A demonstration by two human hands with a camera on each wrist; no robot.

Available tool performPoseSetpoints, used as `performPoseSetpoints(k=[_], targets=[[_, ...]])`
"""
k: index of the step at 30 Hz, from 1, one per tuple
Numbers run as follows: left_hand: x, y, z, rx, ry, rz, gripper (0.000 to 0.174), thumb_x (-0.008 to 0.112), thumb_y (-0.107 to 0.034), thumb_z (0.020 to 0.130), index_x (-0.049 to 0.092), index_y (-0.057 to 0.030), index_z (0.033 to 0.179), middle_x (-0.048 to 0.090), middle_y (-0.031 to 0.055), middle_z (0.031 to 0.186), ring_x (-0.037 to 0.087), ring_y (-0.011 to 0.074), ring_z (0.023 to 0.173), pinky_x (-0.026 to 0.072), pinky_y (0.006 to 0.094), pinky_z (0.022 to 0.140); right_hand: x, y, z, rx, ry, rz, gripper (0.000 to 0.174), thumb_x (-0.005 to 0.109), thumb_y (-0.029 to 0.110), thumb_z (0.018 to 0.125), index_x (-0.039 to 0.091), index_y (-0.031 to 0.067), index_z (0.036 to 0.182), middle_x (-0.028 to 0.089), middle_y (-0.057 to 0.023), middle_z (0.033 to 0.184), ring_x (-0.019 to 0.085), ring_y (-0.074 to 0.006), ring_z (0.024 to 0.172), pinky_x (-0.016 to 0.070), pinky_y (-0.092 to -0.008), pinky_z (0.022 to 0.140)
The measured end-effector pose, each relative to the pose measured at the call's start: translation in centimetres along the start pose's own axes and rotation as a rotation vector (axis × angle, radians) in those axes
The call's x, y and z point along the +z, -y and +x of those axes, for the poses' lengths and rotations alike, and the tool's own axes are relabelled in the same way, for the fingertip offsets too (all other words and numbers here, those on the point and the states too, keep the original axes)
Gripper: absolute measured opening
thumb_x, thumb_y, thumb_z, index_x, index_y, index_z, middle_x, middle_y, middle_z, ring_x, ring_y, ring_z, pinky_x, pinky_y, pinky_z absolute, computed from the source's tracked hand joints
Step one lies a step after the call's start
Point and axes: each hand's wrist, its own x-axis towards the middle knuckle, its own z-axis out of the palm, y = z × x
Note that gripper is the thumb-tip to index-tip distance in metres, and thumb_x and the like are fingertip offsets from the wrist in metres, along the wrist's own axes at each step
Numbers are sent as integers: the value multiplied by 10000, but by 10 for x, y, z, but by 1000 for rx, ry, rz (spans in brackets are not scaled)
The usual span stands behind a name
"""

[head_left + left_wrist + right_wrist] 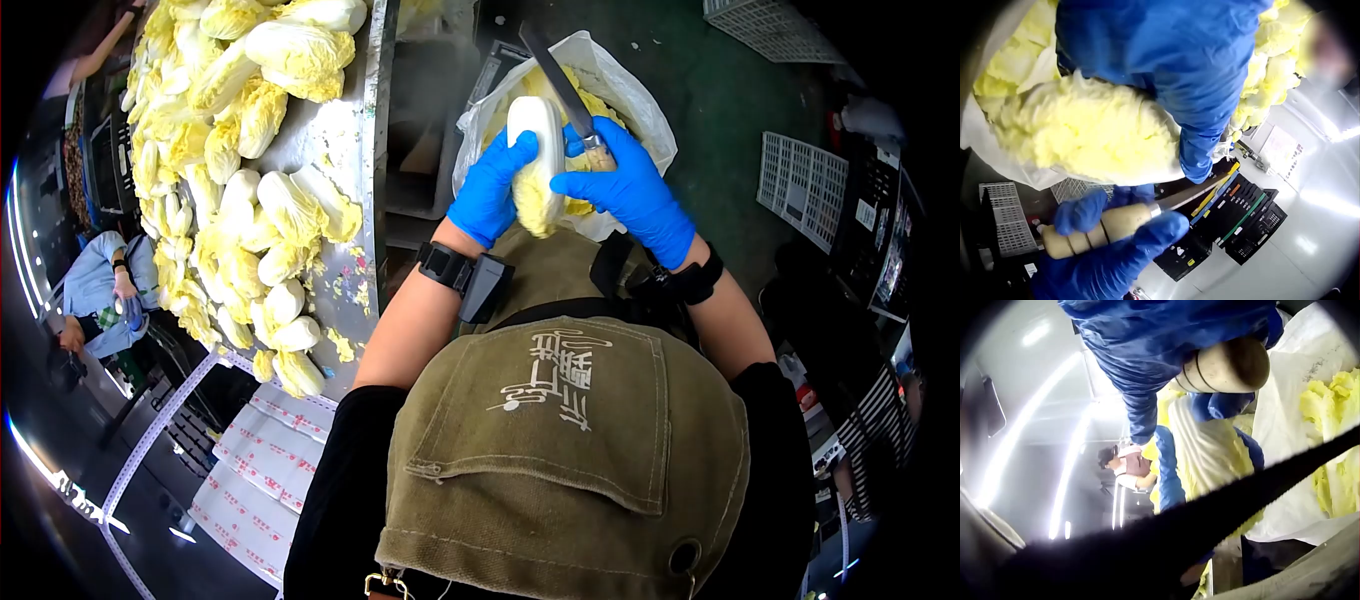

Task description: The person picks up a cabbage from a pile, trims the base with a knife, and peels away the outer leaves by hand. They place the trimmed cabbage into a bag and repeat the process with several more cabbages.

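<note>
In the head view my blue-gloved left hand (487, 192) grips a napa cabbage (537, 150), its white base pointing away from me and its yellow leaf end nearer. My right hand (637, 195), gloved the same way, holds a knife (562, 88) with the blade directed forward and up. The right fingers wrap the knife's wooden handle (1125, 224) in the left wrist view, while the thumb lies along it. Beneath both hands a white plastic bag (645, 95) stands open with yellow cabbage leaves (600, 108) inside.
At left, a metal table (345, 150) bears a big heap of napa cabbages (240, 240). White printed boxes (255, 480) lie below its near end. Plastic crates (803, 190) stand at right. Another person (110, 285) is across the table.
</note>
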Motion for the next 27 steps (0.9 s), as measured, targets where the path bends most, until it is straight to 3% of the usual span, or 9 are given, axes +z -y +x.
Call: performPoseSetpoints(k=[1, 2, 5, 6, 9, 12, 15, 18, 27], targets=[[5, 1, 1, 21, -14, -10, 560, 541, -386, 927, 401, -42, 1346, 516, 126, 1259, 532, 233, 1151, 474, 366, 948, 4, -3, 2, -112, -13, -67, 516, 798, 125, 704, 539, 52, 1144, 569, 4, 939, 540, -85, 792, 478, -233, 679], [4, 5, 3, 8, -77, -101, 584, 540, -394, 927, 367, -48, 1366, 505, 121, 1277, 531, 241, 1152, 464, 372, 960, 4, 0, 0, -31, -17, -50, 511, 801, 103, 697, 536, 52, 1131, 568, -1, 977, 537, -98, 850, 477, -252, 777], [9, 6, 3, -30, -99, -120, 574, 547, -361, 930, 357, -49, 1373, 501, 110, 1279, 530, 227, 1145, 452, 363, 968, -3, -10, 3, 49, -64, -50, 564, 833, 182, 667, 538, 24, 1121, 594, -41, 1002, 554, -130, 902, 468, -288, 807], [8, 10, 3, 22, -83, 15, 550, 544, -328, 936, 358, -51, 1374, 509, 98, 1264, 529, 201, 1134, 438, 349, 977, -3, 0, -1, 68, -57, 59, 539, 828, 167, 671, 546, 22, 1107, 599, -35, 981, 558, -122, 876, 475, -285, 790], [7, 9, 0, -36, -26, 12, 541, 554, -314, 931, 370, -48, 1365, 514, 90, 1250, 528, 186, 1123, 436, 338, 972, -8, 0, -2, 159, -30, 40, 490, 812, 149, 692, 558, 21, 1091, 603, -34, 963, 565, -118, 866, 484, -286, 784], [8, 10, -1, -83, -42, 54, 534, 556, -307, 928, 376, -45, 1357, 518, 91, 1244, 533, 188, 1118, 448, 335, 958, -8, -1, -4, 162, -23, 189, 436, 799, 138, 710, 570, 26, 1063, 603, -33, 898, 571, -103, 768, 490, -257, 688], [7, 10, 0, -121, -47, -8, 529, 555, -302, 926, 379, -43, 1353, 521, 95, 1240, 540, 187, 1109, 460, 330, 942, -15, 2, -1, 240, 65, 213, 362, 763, 98, 742, 565, 46, 1041, 575, -1, 790, 536, -58, 610, 437, -206, 519], [8, 15, -2, -89, -88, -40, 517, 549, -304, 926, 393, -44, 1345, 531, 97, 1227, 547, 189, 1102, 467, 328, 934, -10, 3, -7, 286, 26, 197, 351, 779, 149, 733, 585, 29, 1000, 569, -11, 730, 500, -66, 542, 403, -207, 465], [-7, 7, -2, -106, -104, 273, 495, 562, -354, 910, 478, -22, 1268, 582, 91, 1128, 573, 155, 1018, 481, 284, 864, -20, -8, -4, 313, 77, 103, 280, 736, 163, 764, 583, 52, 970, 560, 6, 706, 505, -60, 541, 415, -202, 494]])
